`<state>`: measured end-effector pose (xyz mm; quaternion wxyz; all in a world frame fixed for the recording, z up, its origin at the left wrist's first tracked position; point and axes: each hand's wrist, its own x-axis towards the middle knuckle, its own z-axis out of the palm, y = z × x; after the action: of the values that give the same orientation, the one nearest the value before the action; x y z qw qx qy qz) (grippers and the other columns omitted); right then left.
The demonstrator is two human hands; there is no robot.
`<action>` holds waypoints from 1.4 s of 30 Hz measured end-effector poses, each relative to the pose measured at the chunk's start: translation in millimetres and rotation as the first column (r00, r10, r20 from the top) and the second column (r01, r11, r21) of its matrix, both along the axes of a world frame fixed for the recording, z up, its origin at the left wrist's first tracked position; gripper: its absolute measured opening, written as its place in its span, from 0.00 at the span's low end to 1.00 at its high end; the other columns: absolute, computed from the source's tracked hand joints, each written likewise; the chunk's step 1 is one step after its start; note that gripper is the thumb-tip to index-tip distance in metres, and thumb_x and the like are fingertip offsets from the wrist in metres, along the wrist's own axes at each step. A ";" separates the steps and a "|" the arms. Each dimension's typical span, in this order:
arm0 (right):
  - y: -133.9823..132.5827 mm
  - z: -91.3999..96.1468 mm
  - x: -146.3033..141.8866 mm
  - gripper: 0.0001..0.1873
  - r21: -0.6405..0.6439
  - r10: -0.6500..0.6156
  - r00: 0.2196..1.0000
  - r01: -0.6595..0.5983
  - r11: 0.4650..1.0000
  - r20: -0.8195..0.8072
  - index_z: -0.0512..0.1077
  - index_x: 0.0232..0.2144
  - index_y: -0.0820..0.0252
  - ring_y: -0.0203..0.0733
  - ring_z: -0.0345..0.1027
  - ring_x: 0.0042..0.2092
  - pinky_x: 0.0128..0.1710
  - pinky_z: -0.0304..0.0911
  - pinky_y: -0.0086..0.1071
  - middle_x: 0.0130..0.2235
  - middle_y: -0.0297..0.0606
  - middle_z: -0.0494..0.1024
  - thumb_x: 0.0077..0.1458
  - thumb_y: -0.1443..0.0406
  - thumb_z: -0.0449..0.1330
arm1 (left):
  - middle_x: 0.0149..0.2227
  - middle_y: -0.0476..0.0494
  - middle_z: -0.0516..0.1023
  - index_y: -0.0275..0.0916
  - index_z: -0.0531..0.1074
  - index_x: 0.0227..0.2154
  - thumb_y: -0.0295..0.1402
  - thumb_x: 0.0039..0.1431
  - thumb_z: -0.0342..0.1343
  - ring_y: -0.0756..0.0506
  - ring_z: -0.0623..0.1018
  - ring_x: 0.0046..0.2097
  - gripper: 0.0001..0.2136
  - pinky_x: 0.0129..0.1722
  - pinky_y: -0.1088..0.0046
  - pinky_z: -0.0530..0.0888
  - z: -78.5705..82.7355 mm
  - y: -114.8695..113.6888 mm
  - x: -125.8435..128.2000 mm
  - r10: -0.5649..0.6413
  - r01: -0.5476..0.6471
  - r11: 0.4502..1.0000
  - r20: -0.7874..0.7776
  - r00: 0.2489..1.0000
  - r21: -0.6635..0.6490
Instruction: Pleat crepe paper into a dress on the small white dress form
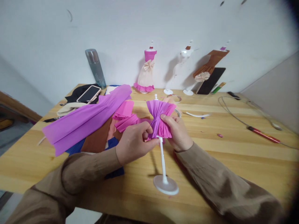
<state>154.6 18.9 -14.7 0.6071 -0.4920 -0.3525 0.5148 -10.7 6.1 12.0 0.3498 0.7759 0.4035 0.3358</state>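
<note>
A small white dress form on a stand (163, 161) stands upright near the front of the table. Around its body sits pleated purple and pink crepe paper (155, 113), gathered at the middle and fanning out above and below. My right hand (178, 132) is closed on the right side of the paper, thumb pressed on its front. At the lower left edge, my left hand (137, 140) pinches the purple paper between curled fingers and thumb. Most of the form's body is hidden behind the paper and the hands.
Purple crepe paper (91, 116) and pink paper (125, 115) lie over other sheets at the left, near a phone (89, 94) and a bottle (96, 68). Along the wall stand a dressed form (146, 73) and other forms. A red-handled tool with a cable (263, 134) lies right.
</note>
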 end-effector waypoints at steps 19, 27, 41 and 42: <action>-13.1 5.4 -11.3 0.12 0.050 0.049 0.996 -0.052 0.997 0.073 0.73 0.19 0.57 0.37 0.63 0.24 0.26 0.61 0.32 0.21 0.32 0.73 0.43 0.57 0.68 | 0.18 0.55 0.63 0.39 0.66 0.22 0.32 0.54 0.58 0.53 0.63 0.22 0.08 0.26 0.75 0.61 4.7 0.1 -0.7 0.077 -0.085 0.988 0.066 0.995 0.130; -15.5 4.2 -13.9 0.11 0.078 0.025 0.986 -0.038 0.996 0.162 0.76 0.21 0.59 0.36 0.63 0.25 0.28 0.60 0.32 0.23 0.32 0.75 0.46 0.58 0.66 | 0.17 0.56 0.62 0.40 0.63 0.20 0.32 0.49 0.61 0.54 0.63 0.21 0.11 0.23 0.77 0.59 4.4 -3.4 2.0 0.093 -0.099 0.993 0.078 0.993 0.067; -13.9 -1.3 -14.0 0.11 0.102 0.013 0.994 -0.024 0.994 0.113 0.77 0.22 0.60 0.34 0.62 0.25 0.27 0.60 0.30 0.23 0.31 0.75 0.45 0.58 0.68 | 0.14 0.56 0.62 0.39 0.61 0.17 0.28 0.51 0.55 0.56 0.62 0.18 0.12 0.18 0.79 0.57 3.8 -0.1 3.0 0.087 -0.095 0.992 0.099 0.991 0.077; -13.8 -1.4 -14.0 0.11 0.098 0.015 0.994 -0.026 0.995 0.109 0.77 0.22 0.60 0.34 0.62 0.24 0.27 0.60 0.30 0.23 0.31 0.75 0.44 0.58 0.69 | 0.14 0.56 0.62 0.39 0.61 0.17 0.27 0.51 0.54 0.56 0.62 0.18 0.11 0.19 0.80 0.57 3.4 -0.3 2.6 0.082 -0.091 0.992 0.092 0.992 0.091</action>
<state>140.5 5.1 -16.1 0.6057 -0.4846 -0.4150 0.4754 -8.0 5.8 15.4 0.3151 0.7579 0.4045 0.4034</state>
